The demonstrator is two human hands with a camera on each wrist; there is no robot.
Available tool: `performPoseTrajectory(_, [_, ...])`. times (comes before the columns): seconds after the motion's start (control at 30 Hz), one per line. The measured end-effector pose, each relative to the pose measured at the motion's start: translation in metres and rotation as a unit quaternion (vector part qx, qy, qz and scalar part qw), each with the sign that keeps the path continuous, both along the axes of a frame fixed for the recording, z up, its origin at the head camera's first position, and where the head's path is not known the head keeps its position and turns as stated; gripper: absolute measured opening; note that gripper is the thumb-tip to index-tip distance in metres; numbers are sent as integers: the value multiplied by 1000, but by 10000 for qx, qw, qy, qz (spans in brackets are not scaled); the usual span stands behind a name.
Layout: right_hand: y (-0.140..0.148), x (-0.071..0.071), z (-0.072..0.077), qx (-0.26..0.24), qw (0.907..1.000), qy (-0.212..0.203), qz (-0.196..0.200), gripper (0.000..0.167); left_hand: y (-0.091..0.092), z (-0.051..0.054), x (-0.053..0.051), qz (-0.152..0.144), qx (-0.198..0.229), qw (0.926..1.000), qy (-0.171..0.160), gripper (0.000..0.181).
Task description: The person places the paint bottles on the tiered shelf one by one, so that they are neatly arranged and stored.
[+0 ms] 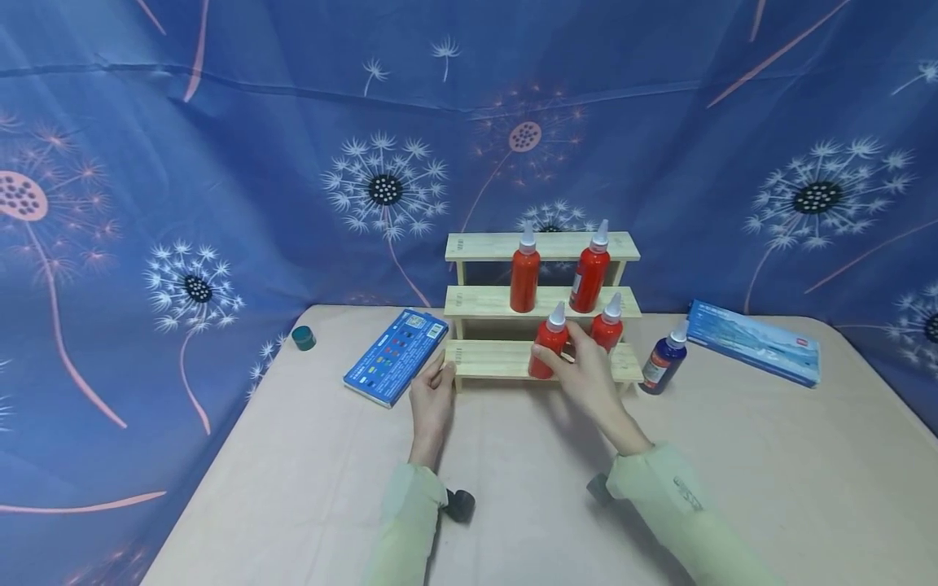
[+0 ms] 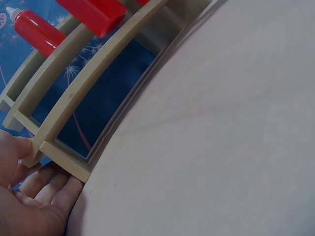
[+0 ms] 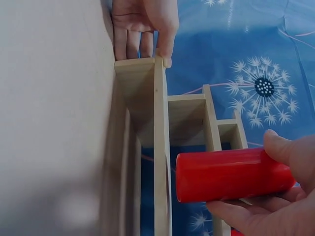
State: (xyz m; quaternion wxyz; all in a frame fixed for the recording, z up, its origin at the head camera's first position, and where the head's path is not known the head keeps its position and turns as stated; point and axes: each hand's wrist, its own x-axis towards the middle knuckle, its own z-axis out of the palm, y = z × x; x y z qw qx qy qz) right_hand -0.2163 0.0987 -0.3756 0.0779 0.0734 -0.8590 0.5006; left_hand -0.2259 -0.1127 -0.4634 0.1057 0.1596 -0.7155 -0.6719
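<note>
A three-tier wooden rack (image 1: 484,358) stands at the back of the table. My left hand (image 1: 432,399) grips its lower left corner, thumb on the bottom tier's end and fingers beside the leg. My right hand (image 1: 589,378) holds a red squeeze bottle (image 3: 231,174) with a pointed white cap, thumb and fingers around its body. The bottle is upright at the bottom tier; in the right wrist view a narrow gap shows between its base and the plank. Another red bottle (image 1: 607,332) is just behind my right hand. Two more red bottles (image 1: 523,281) stand on the middle tier.
A dark blue bottle (image 1: 663,364) with a white cap stands right of the rack. Flat blue boxes lie on both sides, a left box (image 1: 399,358) and a right box (image 1: 755,342). A small teal jar (image 1: 304,338) sits farther left. Behind hangs a blue dandelion-print cloth (image 1: 293,163).
</note>
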Motion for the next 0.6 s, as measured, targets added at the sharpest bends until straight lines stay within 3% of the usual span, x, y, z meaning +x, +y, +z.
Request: performPoseTrajectory(0.6, [-7,-19,-2,26,9997,-247,-23,51,-1,-2,0,-82,-62,9999,30,42])
